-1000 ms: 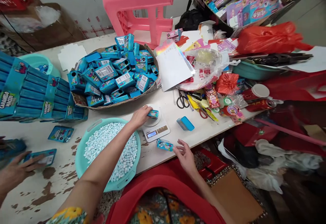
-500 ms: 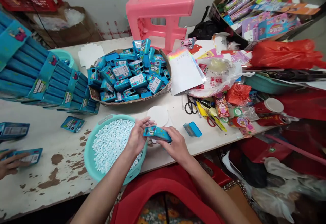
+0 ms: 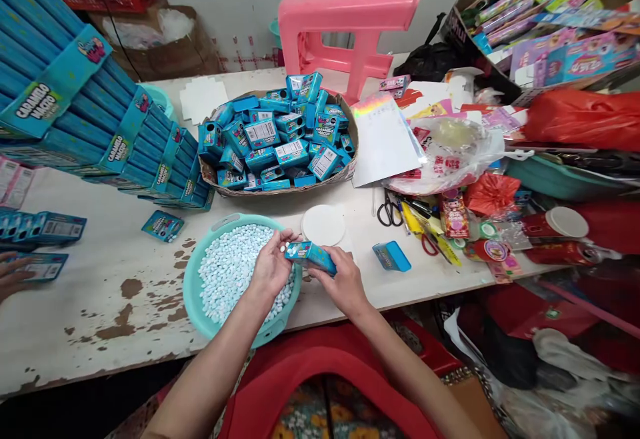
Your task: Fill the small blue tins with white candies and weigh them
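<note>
My right hand (image 3: 345, 276) grips a small blue candy box (image 3: 317, 258) by its far end, tilted so the other end points at my left hand. White candies (image 3: 285, 248) show at that end. Palm up and fingers extended, my left hand (image 3: 273, 262) lies cupped beside it. Whether candies rest in the palm is hard to tell. Below both hands stands a turquoise basin (image 3: 193, 298) holding pale blue-white candies (image 3: 233, 266). A white round lid (image 3: 323, 225) lies just behind the right hand. Another blue box (image 3: 393, 256) rests farther right.
A carton (image 3: 280, 191) of blue boxes stands behind the basin, with tall stacked blue displays (image 3: 115, 112) at left. Scissors (image 3: 389, 209) and bags lie right. At the left edge a co-worker's hand (image 3: 13, 272) touches a blue box. A pink stool (image 3: 350, 16) stands behind.
The view has swung left, so the table's things sit farther right. Candies now show at the box's end beside my left palm. The co-worker's hand has shifted toward the left edge.
</note>
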A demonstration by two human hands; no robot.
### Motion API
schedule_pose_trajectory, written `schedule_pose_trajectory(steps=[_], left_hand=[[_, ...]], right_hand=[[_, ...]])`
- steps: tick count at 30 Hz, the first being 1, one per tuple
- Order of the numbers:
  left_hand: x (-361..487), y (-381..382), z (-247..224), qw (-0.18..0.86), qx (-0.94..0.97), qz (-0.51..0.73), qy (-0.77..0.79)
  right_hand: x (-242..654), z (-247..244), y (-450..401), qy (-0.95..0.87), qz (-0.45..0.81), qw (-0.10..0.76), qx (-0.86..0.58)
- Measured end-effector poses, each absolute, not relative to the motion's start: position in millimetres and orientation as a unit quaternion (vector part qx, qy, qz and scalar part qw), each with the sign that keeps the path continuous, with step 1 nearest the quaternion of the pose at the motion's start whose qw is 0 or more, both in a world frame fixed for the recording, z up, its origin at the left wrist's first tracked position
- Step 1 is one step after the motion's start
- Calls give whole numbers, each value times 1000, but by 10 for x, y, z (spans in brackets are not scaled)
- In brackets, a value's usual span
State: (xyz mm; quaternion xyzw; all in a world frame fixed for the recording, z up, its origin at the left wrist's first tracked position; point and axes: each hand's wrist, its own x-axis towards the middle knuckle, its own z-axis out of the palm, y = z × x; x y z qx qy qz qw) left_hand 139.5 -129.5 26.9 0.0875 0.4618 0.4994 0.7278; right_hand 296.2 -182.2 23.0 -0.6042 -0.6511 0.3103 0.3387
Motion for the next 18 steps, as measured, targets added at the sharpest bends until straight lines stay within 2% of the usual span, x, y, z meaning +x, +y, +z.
schedule_pose_trajectory(steps=[4, 7, 10, 12, 16, 18], left_hand=[[1352, -1334, 159, 713, 105, 511, 468], [1133, -1351, 78, 654, 192, 501, 533], [827, -1371, 150, 538, 377, 409, 634], [697, -1391, 294, 505, 499, 323, 625], [667, -1454, 627, 507, 654, 202, 523], [589, -1519, 738, 447, 661, 176, 576]], right_hand=[[2914, 128, -1810, -598, 362, 365, -615], [2918, 64, -1813, -534, 457, 392, -593], [2883, 8, -1823, -458, 544, 426, -558], [2780, -17, -1827, -440, 560, 438, -548], [2481, 44, -1860, -502, 560, 412, -515], [2465, 105, -1911, -546, 511, 418, -516]])
